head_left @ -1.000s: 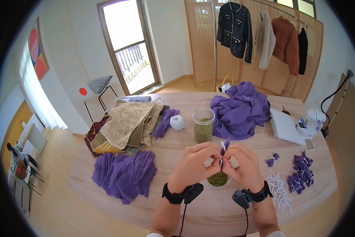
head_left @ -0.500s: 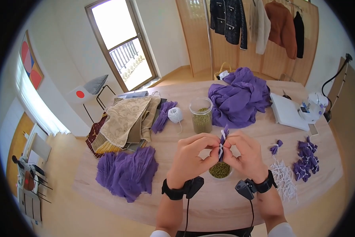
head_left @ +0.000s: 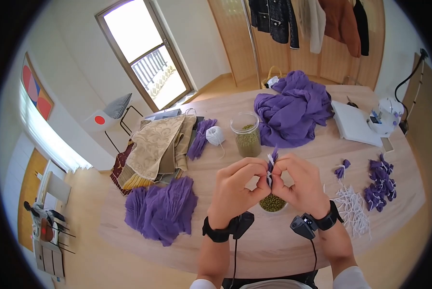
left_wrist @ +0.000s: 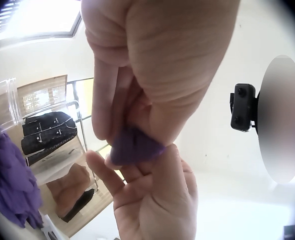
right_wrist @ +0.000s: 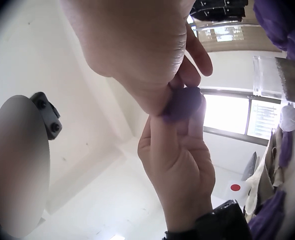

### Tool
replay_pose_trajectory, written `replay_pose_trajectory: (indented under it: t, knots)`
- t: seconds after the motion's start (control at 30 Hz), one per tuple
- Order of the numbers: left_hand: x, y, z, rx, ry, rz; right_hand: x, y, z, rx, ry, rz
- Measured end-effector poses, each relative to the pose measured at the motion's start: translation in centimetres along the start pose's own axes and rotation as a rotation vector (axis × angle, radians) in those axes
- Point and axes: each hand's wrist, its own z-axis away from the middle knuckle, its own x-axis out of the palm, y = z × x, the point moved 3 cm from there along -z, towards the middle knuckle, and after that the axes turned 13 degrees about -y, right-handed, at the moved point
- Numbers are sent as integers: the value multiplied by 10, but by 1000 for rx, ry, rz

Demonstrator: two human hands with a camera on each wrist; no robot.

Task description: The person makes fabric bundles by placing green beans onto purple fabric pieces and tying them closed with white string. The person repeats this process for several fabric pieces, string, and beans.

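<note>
Over a small container of green beans (head_left: 273,203), my two hands meet fingertip to fingertip. Between them is a small purple cloth pouch (left_wrist: 135,148) with white string at its gathered neck (head_left: 270,166). My left hand (head_left: 236,188) pinches it from the left, thumb and forefinger bent into a ring. From the other side, my right hand (head_left: 300,183) pinches at the same neck in a matching shape. Both wrist views show the pouch's rounded underside (right_wrist: 183,104) between the fingers; the fingertips hide most of the string.
Cut white strings (head_left: 353,212), one tied pouch (head_left: 342,168) and a heap of tied pouches (head_left: 380,185) lie right. Behind stand a bean jar (head_left: 247,137), a string ball (head_left: 215,135) and bunched purple fabric (head_left: 293,113). Purple cloth pieces (head_left: 160,209) and fabric samples (head_left: 155,149) lie left.
The head view has tilted down and shifted, so the table sits higher in it. Both hands keep pinching at the pouch's neck, with only slight finger movement.
</note>
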Motion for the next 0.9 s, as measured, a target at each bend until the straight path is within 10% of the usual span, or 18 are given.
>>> replay_pose_trajectory:
  t: [0.9]
  knots:
    - [5,-7,2,-117,18,258,5,16,6,155,114,-297]
